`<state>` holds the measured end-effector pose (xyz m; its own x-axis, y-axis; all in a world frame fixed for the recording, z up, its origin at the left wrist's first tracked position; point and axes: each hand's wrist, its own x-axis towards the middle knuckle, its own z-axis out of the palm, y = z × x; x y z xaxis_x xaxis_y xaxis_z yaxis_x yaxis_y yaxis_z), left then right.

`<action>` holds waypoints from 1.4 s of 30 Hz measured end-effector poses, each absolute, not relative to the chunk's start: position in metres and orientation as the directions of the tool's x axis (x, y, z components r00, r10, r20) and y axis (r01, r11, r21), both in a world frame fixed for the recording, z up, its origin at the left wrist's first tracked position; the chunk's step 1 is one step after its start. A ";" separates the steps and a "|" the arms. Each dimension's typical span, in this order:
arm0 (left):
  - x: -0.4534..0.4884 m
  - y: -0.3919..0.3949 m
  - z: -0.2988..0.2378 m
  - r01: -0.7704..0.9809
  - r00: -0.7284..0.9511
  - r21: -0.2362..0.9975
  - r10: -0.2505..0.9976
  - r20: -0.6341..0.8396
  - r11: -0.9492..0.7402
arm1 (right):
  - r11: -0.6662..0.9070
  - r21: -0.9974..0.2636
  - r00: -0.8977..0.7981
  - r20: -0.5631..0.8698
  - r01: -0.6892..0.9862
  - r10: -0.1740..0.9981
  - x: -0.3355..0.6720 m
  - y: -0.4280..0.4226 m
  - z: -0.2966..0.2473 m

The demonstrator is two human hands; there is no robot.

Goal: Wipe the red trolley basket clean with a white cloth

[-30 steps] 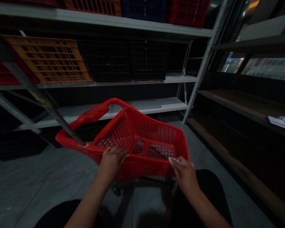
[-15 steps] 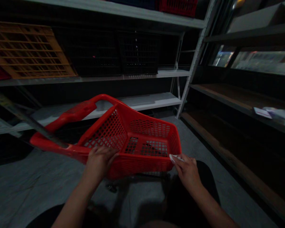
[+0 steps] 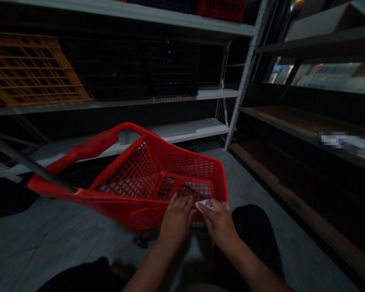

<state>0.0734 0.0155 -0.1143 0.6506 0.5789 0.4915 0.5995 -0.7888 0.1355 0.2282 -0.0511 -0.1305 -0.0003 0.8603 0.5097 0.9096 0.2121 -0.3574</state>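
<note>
In front of me stands a red plastic shopping cart with perforated basket walls, its handle toward the left. My left hand grips the near rim of the basket, fingers bent over the edge. Just right of it, my right hand pinches a white cloth or wipe against the same rim near the front corner. Much of the cloth is hidden under the fingers. The basket holds nothing that I can make out in the dim light.
A metal pole slants up from the cart at left. Behind stands white shelving with an orange crate and dark crates. Wooden shelves run along the right, with papers or plastic on one.
My left hand has slid right along the rim, close to my right hand. My right hand with the white cloth has moved a little left along the rim.
</note>
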 end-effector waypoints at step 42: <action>0.055 0.010 -0.128 0.550 0.581 0.308 0.621 0.527 -0.776 | 0.405 -0.593 0.007 0.569 0.696 0.822 0.229 -0.076 -0.156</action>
<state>0.0550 0.0097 -0.1279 0.5811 0.6205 0.5266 0.5497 -0.7764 0.3083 0.2291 -0.0764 -0.1563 0.0074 0.8221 0.5693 0.6958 0.4047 -0.5934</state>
